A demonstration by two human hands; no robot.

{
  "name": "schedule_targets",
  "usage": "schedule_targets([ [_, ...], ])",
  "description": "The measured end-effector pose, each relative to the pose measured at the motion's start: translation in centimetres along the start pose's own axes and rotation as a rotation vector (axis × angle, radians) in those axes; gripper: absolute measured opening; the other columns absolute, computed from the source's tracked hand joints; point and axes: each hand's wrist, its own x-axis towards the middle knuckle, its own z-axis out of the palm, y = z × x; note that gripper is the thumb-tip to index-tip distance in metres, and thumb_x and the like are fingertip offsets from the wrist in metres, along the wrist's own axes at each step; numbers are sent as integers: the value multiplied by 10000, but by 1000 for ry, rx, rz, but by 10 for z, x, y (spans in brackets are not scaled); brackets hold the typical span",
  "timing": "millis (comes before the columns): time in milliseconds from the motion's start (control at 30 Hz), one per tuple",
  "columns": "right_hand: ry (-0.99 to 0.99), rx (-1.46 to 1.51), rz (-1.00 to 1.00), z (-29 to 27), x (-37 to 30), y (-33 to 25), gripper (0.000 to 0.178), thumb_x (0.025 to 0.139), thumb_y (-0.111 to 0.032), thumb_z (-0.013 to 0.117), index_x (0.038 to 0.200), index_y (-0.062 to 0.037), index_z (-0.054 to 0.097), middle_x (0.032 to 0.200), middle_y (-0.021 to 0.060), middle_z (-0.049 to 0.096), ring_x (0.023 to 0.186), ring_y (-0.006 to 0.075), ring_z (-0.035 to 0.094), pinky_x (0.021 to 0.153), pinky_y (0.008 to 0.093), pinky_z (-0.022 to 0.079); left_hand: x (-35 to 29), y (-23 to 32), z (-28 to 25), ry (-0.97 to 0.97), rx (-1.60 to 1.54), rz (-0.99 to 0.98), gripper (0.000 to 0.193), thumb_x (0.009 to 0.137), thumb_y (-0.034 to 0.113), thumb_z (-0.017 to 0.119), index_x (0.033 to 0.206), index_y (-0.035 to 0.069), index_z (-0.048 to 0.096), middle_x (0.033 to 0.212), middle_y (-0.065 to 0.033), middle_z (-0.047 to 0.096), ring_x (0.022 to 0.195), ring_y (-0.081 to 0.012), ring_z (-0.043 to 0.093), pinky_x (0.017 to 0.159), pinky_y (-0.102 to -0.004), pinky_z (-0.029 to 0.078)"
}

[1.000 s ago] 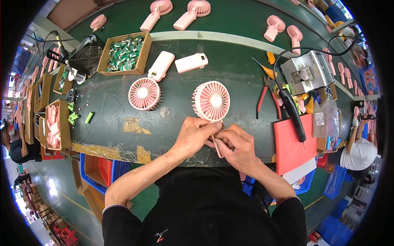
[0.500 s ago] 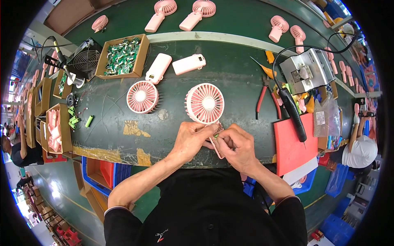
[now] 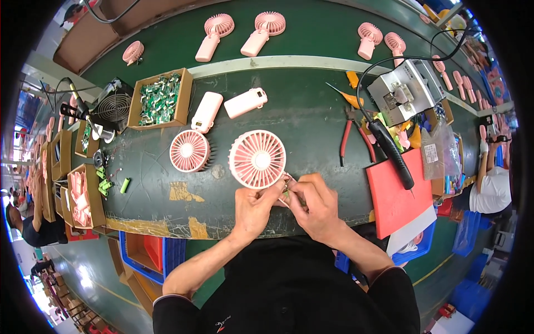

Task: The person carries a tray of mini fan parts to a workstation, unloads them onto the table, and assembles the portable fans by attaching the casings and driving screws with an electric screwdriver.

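Note:
A pink handheld fan (image 3: 257, 159) lies with its round grille up, just beyond my hands at the near side of the bench. My left hand (image 3: 253, 212) is closed round its opened handle, thumb reaching toward the neck. From the other side my right hand (image 3: 316, 207) pinches at the handle just below the fan head; whatever is between its fingertips is too small to make out. Something green shows inside the handle, mostly covered by my fingers. Farther left rests a second fan head (image 3: 189, 151), touching a pink handle (image 3: 207, 112). Another pink handle (image 3: 246, 103) lies beside that one.
On the right are red-handled pliers (image 3: 345, 143), a soldering iron (image 3: 392, 156), a metal fixture (image 3: 405, 92) and a red pad (image 3: 397, 186). At left stand a box of green circuit boards (image 3: 185, 94), loose green cells (image 3: 125, 185) and a solder spool (image 3: 103, 133).
The fan has shifted a little left along with my hands, and its handle is now more hidden by my fingers. The whole view has tilted slightly, moving the bench lower in the picture.

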Motion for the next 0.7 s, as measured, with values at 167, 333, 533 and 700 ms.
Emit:
schedule_targets([
  [167,53,-18,-88,3,0,1,218,709,27,717,894,-19,610,854,72,578,686,219,607,518,327,482,-5,-4,4,72,-54,128,192,934,69,579,1050,-65,653,880,-69,680,763,-110,651,674,-261,557],
  [333,51,-41,-85,1,4,-1,199,712,30,710,883,-9,616,854,76,592,690,230,586,537,334,485,-6,-1,7,86,-91,172,173,917,31,586,1047,-69,640,919,-77,672,789,-118,644,685,-262,552],
  [533,91,-80,-126,4,6,-5,208,708,31,706,895,-3,623,809,77,588,671,230,577,529,330,476,-8,-3,10,141,-62,224,153,887,-3,597,1020,-66,636,924,-73,662,788,-113,622,694,-260,532],
  [700,78,65,-64,0,6,-2,190,717,2,734,881,-10,639,789,76,595,645,202,591,529,306,477,-4,-5,3,158,-20,243,167,874,-5,604,1027,-68,630,937,-71,661,817,-116,624,725,-262,526],
])
